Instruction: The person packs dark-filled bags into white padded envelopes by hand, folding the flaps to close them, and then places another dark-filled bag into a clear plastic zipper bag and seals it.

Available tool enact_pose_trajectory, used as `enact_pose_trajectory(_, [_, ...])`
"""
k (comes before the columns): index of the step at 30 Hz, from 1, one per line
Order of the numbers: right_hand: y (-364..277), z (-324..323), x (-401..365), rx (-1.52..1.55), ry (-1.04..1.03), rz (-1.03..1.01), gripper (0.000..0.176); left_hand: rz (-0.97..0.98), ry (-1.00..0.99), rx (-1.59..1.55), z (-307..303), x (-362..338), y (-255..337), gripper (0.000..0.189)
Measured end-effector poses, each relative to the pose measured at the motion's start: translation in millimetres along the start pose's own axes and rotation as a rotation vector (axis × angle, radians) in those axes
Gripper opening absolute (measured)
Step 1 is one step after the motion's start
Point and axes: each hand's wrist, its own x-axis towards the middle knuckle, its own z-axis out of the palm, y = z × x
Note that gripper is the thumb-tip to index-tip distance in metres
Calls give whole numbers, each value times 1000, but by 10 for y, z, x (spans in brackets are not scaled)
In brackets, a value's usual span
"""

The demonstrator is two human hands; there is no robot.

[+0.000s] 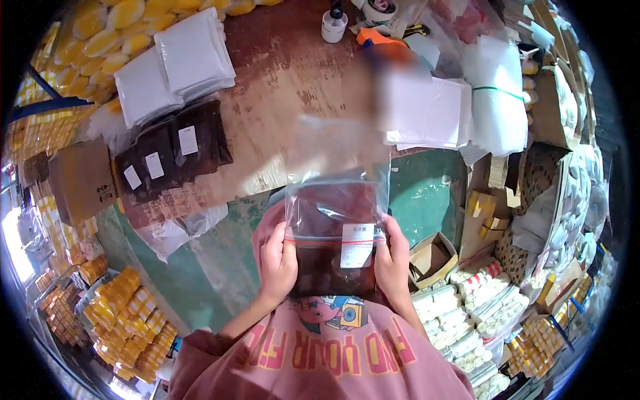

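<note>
A clear zip-lock bag (pixel 320 213) with a red seal line is held upright in front of my chest. Its lower part looks dark reddish-brown, and a white printed label (pixel 357 245) sits on its right side. My left hand (pixel 278 263) grips the bag's left edge near the seal line, thumb on the front. At the opposite edge, my right hand (pixel 393 257) pinches the bag beside the label. Above the seal, the clear film stands up toward the table. The fingers behind the bag are hidden.
On the worn wooden table (pixel 267 100) lie dark labelled bags (pixel 177 150), stacks of white packets (pixel 193 53) and white sheets (pixel 427 113). A white bottle (pixel 334 27) stands at the back. Wrapped rolls (pixel 467 307) and an open carton (pixel 433 261) are at my right, yellow packs (pixel 127 313) at my left.
</note>
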Motion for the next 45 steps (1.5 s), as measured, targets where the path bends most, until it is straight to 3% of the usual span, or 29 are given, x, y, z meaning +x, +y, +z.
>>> enact_pose_trajectory(2, [-72, -92, -74, -143, -40, -30, 44, -54, -25, 41, -47, -47, -4, 26])
enact_pose_trajectory(3, [-291, -114, -107, -22, -20, -21, 38, -16, -14, 56, -63, -61, -92, 27])
enact_pose_trajectory(6, [-396, -265, -202, -149, -143, 67, 26, 182, 5, 193, -118, -165, -116, 29])
enact_pose_trajectory(7, [-498, -295, -214, -139, -151, 92, 16, 107, -64, 246, -165, -191, 123, 34])
enact_pose_trajectory(10, [-451, -394, -300, -288, -256, 25, 12, 25, -209, 278, -250, -248, 453, 39])
enact_pose_trajectory(11, [-438, -442, -311, -281, -326, 14, 11, -50, -298, 418, -308, -266, 508, 44])
enact_pose_trajectory(14, [-529, -513, -351, -309, -414, 46, 10, 10, -416, 542, -376, -260, 673, 50])
enact_pose_trajectory(15, [-541, -556, -362, -403, -506, 119, 28, -7, -463, 579, -388, -239, 735, 52])
enact_pose_trajectory(18, [-597, -552, -419, -430, -407, 52, 41, -58, -595, 658, -415, -217, 883, 58])
enact_pose_trajectory(19, [-634, -556, -399, -453, -434, 85, 56, -57, -625, 669, -420, -192, 910, 60])
enact_pose_trajectory(22, [-504, -568, -288, -412, -432, -238, 61, -6, -731, 668, -445, -142, 879, 68])
enact_pose_trajectory(23, [-512, -605, -260, -332, -549, -209, 62, 20, -764, 661, -459, -127, 862, 70])
enact_pose_trajectory(26, [-476, -648, -295, -186, -637, -118, 57, 60, -877, 579, -516, -86, 820, 74])
enact_pose_trajectory(29, [-461, -639, -264, -200, -654, -100, 61, 105, -929, 587, -520, -49, 731, 74])
enact_pose_trajectory(35, [-422, -581, -154, -278, -669, -166, 64, -7, -977, 612, -520, 115, 720, 72])
enact_pose_trajectory(45, [-491, -527, 30, -349, -696, -96, 63, -88, -1090, 573, -515, 262, 735, 70])
